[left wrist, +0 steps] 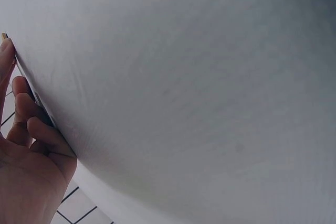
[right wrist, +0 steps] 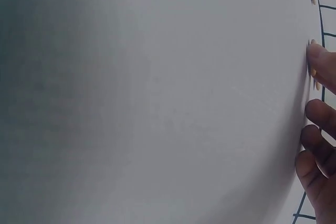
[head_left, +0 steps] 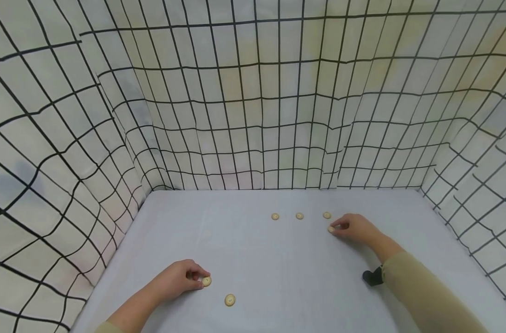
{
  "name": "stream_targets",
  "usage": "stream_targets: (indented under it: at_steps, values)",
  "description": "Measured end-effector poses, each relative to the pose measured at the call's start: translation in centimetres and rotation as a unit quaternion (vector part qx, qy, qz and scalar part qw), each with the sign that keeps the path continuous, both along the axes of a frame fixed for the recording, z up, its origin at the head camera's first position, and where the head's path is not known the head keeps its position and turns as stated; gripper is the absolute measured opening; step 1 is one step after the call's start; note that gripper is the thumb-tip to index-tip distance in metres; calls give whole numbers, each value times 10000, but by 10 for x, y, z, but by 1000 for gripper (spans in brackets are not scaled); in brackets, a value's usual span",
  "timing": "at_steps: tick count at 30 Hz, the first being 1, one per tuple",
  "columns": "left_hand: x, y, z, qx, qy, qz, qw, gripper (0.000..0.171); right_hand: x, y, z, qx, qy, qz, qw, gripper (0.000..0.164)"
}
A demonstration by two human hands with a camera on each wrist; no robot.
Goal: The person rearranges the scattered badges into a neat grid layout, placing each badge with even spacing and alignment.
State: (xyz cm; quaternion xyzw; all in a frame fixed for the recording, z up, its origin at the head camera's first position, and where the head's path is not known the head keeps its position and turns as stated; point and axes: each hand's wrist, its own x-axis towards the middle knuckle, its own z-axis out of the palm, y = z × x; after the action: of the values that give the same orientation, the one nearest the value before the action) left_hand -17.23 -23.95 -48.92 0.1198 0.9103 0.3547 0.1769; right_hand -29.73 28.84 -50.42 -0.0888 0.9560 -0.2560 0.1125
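At the front left of the white table, my left hand (head_left: 181,279) pinches a round, pale wooden button (head_left: 206,280) between thumb and fingers, close to the cloth. A second button (head_left: 229,299) lies a little nearer and to its right. Farther back on the right, my right hand (head_left: 354,228) pinches another button (head_left: 331,229) at its edge. Just behind those fingers lies a loose button (head_left: 326,215), in a row with a middle button (head_left: 299,216) and a left one (head_left: 275,216). The left wrist view catches only a sliver of button (left wrist: 4,36) past the fingertips.
White cloth covers the table (head_left: 253,259). A white wall with a black grid (head_left: 261,111) rises behind it and along both sides. A small black device (head_left: 372,276) sits at the right wrist, beside the tan sleeve (head_left: 423,289).
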Motion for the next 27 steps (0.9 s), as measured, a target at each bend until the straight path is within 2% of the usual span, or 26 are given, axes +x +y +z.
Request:
stream_targets:
  at_steps: [11, 27]
  values:
    - [0, -1, 0, -21, 58, -6, 10000, 22, 1, 0, 0, 75, 52, 15, 10000, 30]
    - [-1, -2, -1, 121, 38, -97, 9999, 22, 5, 1, 1, -51, 132, 13, 9999, 33]
